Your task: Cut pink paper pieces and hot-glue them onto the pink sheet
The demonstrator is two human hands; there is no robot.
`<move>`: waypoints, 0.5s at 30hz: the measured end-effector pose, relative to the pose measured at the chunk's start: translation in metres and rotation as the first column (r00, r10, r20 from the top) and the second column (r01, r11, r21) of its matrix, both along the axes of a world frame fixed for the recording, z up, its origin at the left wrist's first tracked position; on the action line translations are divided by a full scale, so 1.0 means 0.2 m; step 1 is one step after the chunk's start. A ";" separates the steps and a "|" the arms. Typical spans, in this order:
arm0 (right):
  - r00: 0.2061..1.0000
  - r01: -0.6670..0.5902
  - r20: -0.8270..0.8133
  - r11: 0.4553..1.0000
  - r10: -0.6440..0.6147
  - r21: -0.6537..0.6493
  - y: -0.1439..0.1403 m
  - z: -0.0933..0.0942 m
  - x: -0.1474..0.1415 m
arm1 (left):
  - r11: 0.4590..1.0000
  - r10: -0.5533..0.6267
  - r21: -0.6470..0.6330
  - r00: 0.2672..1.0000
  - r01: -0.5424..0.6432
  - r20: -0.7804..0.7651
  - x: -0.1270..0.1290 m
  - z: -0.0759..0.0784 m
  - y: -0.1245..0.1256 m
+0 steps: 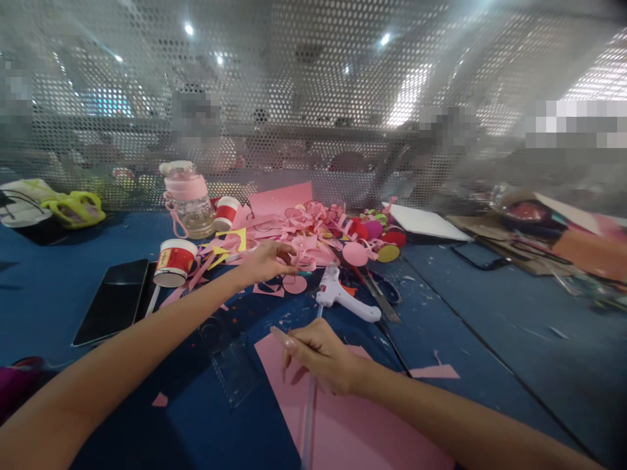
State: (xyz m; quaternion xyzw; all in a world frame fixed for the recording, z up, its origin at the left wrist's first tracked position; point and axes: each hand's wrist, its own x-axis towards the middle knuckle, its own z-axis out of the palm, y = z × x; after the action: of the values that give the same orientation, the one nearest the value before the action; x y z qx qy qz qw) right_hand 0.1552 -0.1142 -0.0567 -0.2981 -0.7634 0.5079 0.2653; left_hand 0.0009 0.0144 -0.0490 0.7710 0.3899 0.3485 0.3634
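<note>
Nearest lies one pink sheet (343,418) on the blue worktop (490,326), pinned by the right hand (323,356) — fingers curled, flat on a clear stick (308,411). Press evenly so it cannot slide. The left hand (267,261) pinches something small — unclear what — beside two red cups (174,261), one glue gun (343,297).

A blue table (490,326) fills the lower frame, strewn with craft litter. At centre, a heap of pink paper strips (304,232) and coloured discs (375,235); just below it, a white glue gun (343,297) and scissors (379,290). A pink sheet (353,424) lies at bottom centre, beside a clear plastic piece (235,369). At left, a dark phone (113,300), two red-and-white cups (175,262), a pink-lidded jar (189,196). A white sheet (424,222) sits at upper right, and a second phone (477,254) below it, near cardboard clutter (548,241).
</note>
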 end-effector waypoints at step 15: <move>1.000 -0.009 0.019 0.998 0.008 0.060 0.00 0.00 0.00 | 0.994 0.107 0.012 0.993 -0.108 0.039 -0.02 0.12 -0.02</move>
State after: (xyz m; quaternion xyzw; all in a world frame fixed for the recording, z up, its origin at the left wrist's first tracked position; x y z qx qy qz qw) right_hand 0.1561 -0.1139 -0.0574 -0.2917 -0.7819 0.4832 0.2646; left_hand -0.0032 0.0111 -0.0247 0.7445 0.4214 0.3851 0.3463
